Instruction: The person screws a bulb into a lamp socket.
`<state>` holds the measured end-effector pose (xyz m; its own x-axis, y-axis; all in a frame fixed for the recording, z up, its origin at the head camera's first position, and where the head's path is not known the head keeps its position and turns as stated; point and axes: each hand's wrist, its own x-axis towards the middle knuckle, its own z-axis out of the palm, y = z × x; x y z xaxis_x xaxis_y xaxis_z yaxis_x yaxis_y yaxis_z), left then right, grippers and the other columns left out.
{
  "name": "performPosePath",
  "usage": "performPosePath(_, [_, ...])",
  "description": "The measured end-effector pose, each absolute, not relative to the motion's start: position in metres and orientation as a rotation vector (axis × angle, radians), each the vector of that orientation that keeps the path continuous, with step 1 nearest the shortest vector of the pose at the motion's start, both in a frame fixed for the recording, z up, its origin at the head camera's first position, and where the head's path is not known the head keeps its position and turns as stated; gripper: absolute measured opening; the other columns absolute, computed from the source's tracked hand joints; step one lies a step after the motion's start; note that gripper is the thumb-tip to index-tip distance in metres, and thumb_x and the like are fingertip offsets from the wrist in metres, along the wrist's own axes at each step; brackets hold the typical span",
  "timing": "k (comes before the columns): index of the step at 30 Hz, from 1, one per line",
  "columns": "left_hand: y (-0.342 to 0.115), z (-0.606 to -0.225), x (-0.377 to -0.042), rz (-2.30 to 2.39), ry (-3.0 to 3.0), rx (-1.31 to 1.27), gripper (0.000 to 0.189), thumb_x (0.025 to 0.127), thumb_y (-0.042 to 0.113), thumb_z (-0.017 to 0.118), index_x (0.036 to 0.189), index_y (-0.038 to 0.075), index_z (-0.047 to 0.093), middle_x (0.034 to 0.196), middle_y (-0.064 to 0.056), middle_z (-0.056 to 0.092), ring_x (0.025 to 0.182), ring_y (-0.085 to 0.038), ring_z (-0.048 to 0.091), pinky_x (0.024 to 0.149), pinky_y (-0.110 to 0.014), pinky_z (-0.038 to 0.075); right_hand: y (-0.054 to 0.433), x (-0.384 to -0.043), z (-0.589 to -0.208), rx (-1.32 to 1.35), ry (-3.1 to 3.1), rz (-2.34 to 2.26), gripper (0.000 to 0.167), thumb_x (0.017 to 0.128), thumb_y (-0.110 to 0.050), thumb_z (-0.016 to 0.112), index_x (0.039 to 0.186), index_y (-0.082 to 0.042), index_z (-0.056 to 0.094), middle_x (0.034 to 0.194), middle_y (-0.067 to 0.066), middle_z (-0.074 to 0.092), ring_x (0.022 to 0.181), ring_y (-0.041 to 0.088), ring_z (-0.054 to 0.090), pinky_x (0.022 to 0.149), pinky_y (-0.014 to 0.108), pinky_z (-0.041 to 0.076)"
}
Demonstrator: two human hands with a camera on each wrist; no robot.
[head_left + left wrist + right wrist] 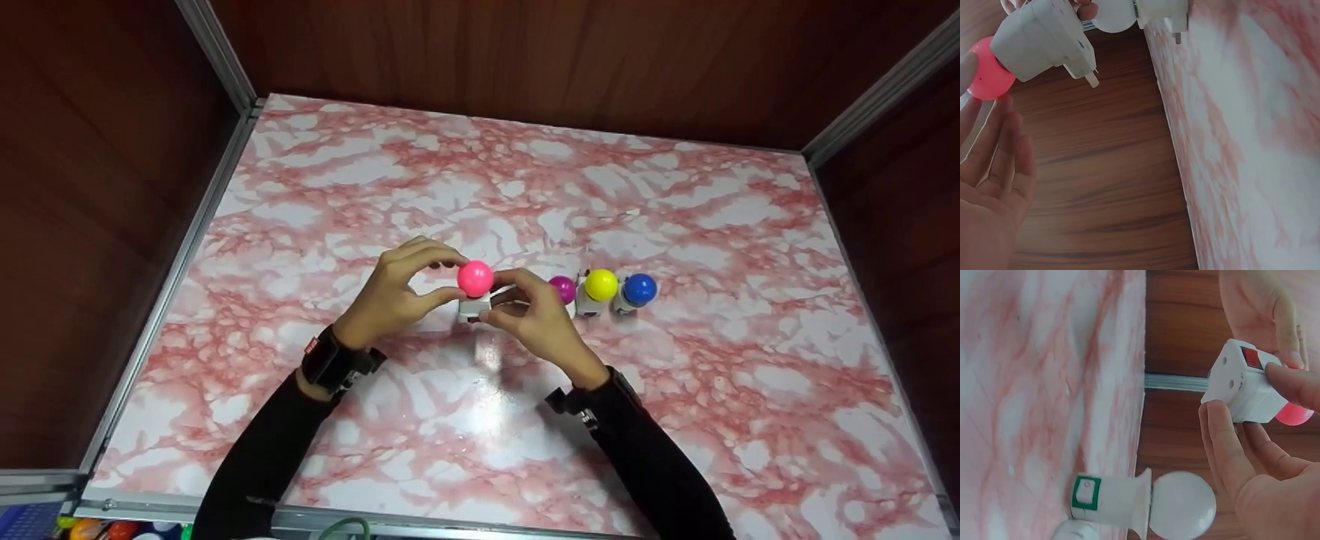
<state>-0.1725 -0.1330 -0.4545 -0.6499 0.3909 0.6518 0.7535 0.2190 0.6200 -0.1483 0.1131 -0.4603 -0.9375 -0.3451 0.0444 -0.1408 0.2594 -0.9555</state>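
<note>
A round pink light bulb sits on a white plug-in lamp socket, and both are held up above the table. My left hand pinches the bulb between thumb and fingers. With thumb and fingers, my right hand grips the socket from its right side. A red switch shows on the socket in the right wrist view. In the left wrist view, a plug pin points out from its base. The right hand partly covers a purple bulb beyond it.
On the right stand a yellow bulb and a blue bulb on white bases. A holder with a green-framed switch is close below the right hand in its wrist view. Wooden walls surround the marbled table.
</note>
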Motion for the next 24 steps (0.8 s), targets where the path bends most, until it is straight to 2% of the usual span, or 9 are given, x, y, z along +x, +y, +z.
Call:
performPosePath(5, [-0.138,-0.463,-0.177,-1.414,-2.169,-1.083,0.038,0.085,0.02,0.09,0.119,0.01,0.077,0.112,-0.006,0.08,0.101,-0.026,0.071,0.086,-0.041,0.06,0.103,-0.146,-0.467,-0.476,2.433,-1.705,0.048,0.088,0.001,0.08,0.134,0.0,0.066,0.131,0.02,0.069,0.11,0.033,0.077,0.1,0.04,0.066])
performPosePath(12, [-0.145,-0.483,-0.181,-1.409,-2.261,-1.045,0.04,0.086,0.025,0.09,0.122,0.011,0.078,0.114,-0.005,0.08,0.1,-0.029,0.07,0.088,-0.042,0.061,0.09,-0.148,-0.485,-0.564,2.603,-1.519,0.043,0.093,-0.001,0.077,0.134,0.003,0.064,0.13,0.021,0.068,0.116,0.033,0.076,0.1,0.032,0.066])
performPosePath(16, [-0.145,-0.49,-0.185,-1.39,-2.305,-1.054,0.04,0.087,0.026,0.088,0.122,0.01,0.077,0.115,-0.006,0.08,0.101,-0.031,0.071,0.089,-0.047,0.062,0.086,-0.15,-0.489,-0.545,2.694,-1.371,0.042,0.093,-0.003,0.078,0.133,0.002,0.064,0.127,0.019,0.069,0.114,0.032,0.076,0.099,0.036,0.066])
performPosePath(24, [-0.146,-0.497,-0.189,-1.364,-2.385,-1.075,0.041,0.087,0.024,0.088,0.123,0.007,0.077,0.118,-0.007,0.079,0.109,-0.021,0.071,0.096,-0.045,0.063,0.078,-0.151,-0.493,-0.516,2.834,-1.083,0.037,0.09,-0.006,0.075,0.126,-0.002,0.066,0.11,0.015,0.072,0.102,0.03,0.069,0.092,0.044,0.061])
